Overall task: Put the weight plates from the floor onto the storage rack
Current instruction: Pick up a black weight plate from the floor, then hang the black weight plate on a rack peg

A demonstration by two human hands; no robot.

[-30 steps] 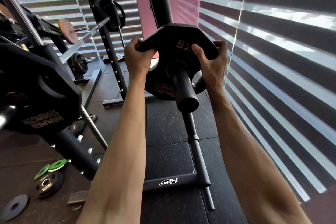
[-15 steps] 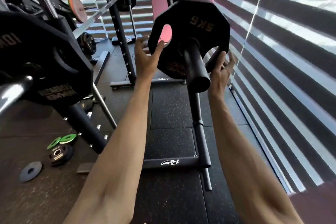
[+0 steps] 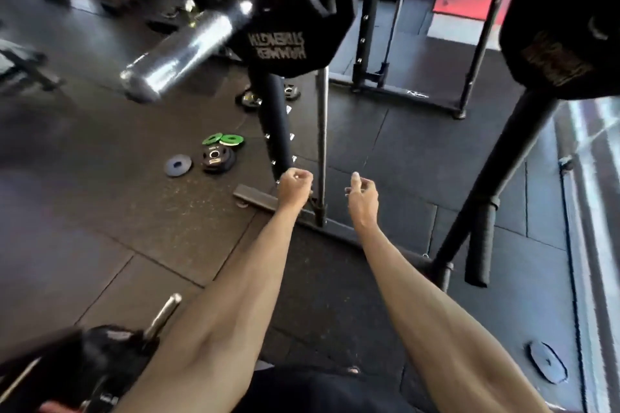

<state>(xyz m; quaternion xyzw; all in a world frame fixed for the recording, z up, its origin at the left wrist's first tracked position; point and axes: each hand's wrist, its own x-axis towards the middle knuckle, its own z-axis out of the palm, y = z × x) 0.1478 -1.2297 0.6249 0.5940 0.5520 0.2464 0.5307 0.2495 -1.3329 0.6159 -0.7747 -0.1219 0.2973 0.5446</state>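
- Hands no longer touch the weight plate (image 3: 563, 43). Half a second ago both were on it at the peg; now they hang low at the centre of the view, well apart from it.
- Left hand (image 3: 295, 189) has its fingers curled in and holds nothing. Right hand (image 3: 364, 198) is loosely relaxed with one finger raised, and is likewise empty.
- The weight plate, matte black and angular-edged with worn gold lettering, sits at 2 o'clock on the storage rack (image 3: 496, 174), whose black tubular post slants down beneath it.
- The view has tipped down since then to the floor (image 3: 100, 211), which is dark speckled rubber tiles.
- At 10 o'clock from the left hand, small round plates lie on the floor: two green discs (image 3: 223, 139), a black disc (image 3: 218, 157) with a metal hub, and a flat blue-grey disc (image 3: 178, 165).
- A dark grey disc (image 3: 547, 360) lies at 5 o'clock.
- At 12 o'clock a large black plate (image 3: 292, 10) hangs on a shiny chrome barbell sleeve (image 3: 188, 47).
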